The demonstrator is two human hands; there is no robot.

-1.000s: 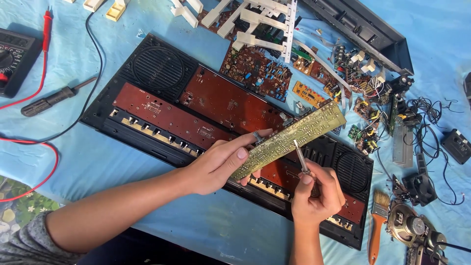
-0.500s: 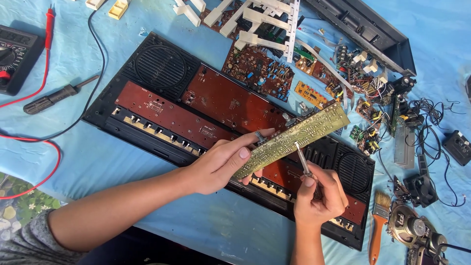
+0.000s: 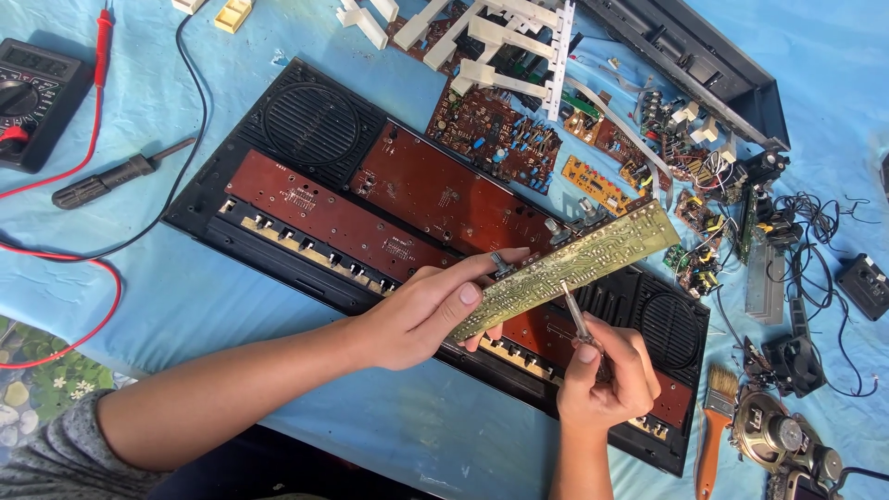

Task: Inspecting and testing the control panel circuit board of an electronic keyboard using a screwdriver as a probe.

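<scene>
Barely shifted, both hands pinch: left (image 3: 417, 310) long green board (image 3: 574, 264), right (image 3: 607, 375) thin metal tool (image 3: 576, 315).

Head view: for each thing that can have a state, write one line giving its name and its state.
Keyboard case: opened, boards exposed.
Green circuit board: lifted, tilted, held by left hand.
Screwdriver: gripped in right hand, tip on the green board.
Multimeter: red lead plugged in.
Paintbrush: lying flat, untouched.
Black screwdriver: lying unused.

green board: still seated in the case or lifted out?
Out. The left hand holds the green board tilted above the case; the right hand puts a tool against it.
</scene>
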